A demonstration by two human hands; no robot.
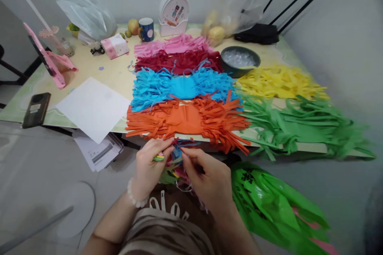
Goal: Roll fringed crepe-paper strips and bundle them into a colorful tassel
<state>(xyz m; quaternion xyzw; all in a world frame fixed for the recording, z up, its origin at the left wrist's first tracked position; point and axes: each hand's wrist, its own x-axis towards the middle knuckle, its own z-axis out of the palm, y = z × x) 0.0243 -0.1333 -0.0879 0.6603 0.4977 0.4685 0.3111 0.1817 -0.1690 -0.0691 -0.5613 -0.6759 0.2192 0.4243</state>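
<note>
My left hand is closed, pinching a bundle of colourful paper strips in blue, red, green, yellow and pink over my lap. The fingertips of my right hand pinch the strips' upper end, close to the left fingertips. Just beyond the hands, fringed orange paper lies along the table's front edge. Behind it lie fringed sheets in blue, dark red and pink. Green fringed paper and yellow fringed paper lie to the right, the green hanging past the edge.
A dark bowl, blue mug and black router stand on the table. At the left are white paper, a phone and a pink tablet stand. A green plastic bag hangs low right.
</note>
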